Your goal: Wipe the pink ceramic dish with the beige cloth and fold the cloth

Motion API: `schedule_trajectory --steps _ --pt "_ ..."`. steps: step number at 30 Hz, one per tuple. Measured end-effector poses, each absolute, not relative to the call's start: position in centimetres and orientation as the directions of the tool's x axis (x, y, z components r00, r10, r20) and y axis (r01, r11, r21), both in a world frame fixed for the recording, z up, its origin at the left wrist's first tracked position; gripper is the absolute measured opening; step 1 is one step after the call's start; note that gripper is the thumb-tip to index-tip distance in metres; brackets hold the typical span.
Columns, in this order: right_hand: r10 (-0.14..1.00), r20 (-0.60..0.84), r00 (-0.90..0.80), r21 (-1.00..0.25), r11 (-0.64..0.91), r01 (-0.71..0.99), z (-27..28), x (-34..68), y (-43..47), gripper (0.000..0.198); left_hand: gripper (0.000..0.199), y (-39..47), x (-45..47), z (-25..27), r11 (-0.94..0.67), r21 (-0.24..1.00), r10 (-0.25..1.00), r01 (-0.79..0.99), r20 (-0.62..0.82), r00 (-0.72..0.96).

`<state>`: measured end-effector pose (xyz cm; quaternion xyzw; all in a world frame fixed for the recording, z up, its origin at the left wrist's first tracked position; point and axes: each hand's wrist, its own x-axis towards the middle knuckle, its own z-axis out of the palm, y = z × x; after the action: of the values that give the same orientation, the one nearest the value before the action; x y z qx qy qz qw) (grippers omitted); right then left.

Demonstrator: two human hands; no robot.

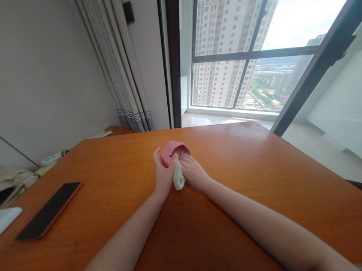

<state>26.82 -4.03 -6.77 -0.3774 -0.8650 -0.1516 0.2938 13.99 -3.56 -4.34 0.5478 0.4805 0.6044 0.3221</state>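
Note:
A pink cup-like container [166, 152] lies tipped over the middle of the table, its opening turned towards me and to the right. My left hand [164, 171] is closed around its left side, with the thumb at the rim. My right hand [195, 172] is at the opening, its fingers closed on a crumpled white tissue [179, 179]. Part of the tissue sits at the mouth of the container, and a loose end hangs down between my hands. The fingertips of my right hand are partly hidden by the tissue and rim.
The brown wooden table [257, 213] spreads out around my hands. To the left lie a dark phone-like slab [49, 211] and a white object [1, 223]. Beyond them are a bundle of beige cloth [7, 181] and a power strip [52, 158]. A large window [250, 55] stands behind.

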Motion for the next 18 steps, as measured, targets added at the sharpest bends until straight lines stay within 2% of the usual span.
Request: schedule_trajectory --steps 2,5,9,12,15,18 --pt "0.593 0.641 -0.488 -0.037 0.658 0.752 -6.7 26.4 -4.5 0.015 0.048 -4.1 14.7 -4.9 -0.299 0.952 0.921 0.06 0.304 -0.242" --pt "0.629 0.561 -0.538 -0.063 0.681 0.73 -5.9 26.7 -4.5 0.01 0.039 -3.7 14.1 -5.0 -0.318 0.937 0.92 0.142 0.342 -0.194" --pt "0.615 0.445 -0.652 -0.037 0.74 0.672 -5.1 27.5 -3.9 0.012 0.039 -1.9 11.2 -3.7 -0.465 0.821 0.875 0.331 0.482 0.035" --pt "0.578 0.423 -0.698 0.031 0.761 0.648 -5.4 27.2 -3.8 0.014 0.044 -1.0 9.9 -3.2 -0.488 0.775 0.87 0.402 0.469 0.153" --pt "0.611 0.439 -0.659 0.104 0.694 0.713 -5.7 26.3 -4.2 0.016 0.053 -1.3 10.5 -3.4 -0.4 0.837 0.907 0.373 0.42 0.03" --pt "0.632 0.506 -0.587 0.094 0.636 0.766 -5.7 25.9 -4.8 0.016 0.061 -2.5 12.5 -4.1 -0.359 0.904 0.908 0.232 0.396 -0.136"
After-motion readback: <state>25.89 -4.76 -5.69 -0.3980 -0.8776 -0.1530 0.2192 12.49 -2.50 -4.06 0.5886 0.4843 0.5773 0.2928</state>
